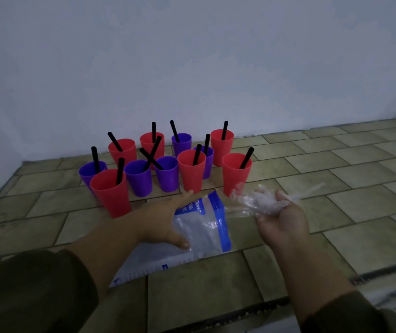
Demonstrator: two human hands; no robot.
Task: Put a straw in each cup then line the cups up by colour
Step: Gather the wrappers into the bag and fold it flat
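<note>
The mixed cups (191, 174) at 12 o'clock all carry straws (247, 157). To clear sorting room, the bag (206, 227) is apparently pinched by the left hand (161, 219), and crumpled wrappers (264, 198) are clutched in the right hand (283, 222).

You are looking at a plain pale wall (192, 56) filling the upper half of the frame, while a floor (336, 176) of olive rectangular tiles is spreading across the lower half in dim, bluish light.
</note>
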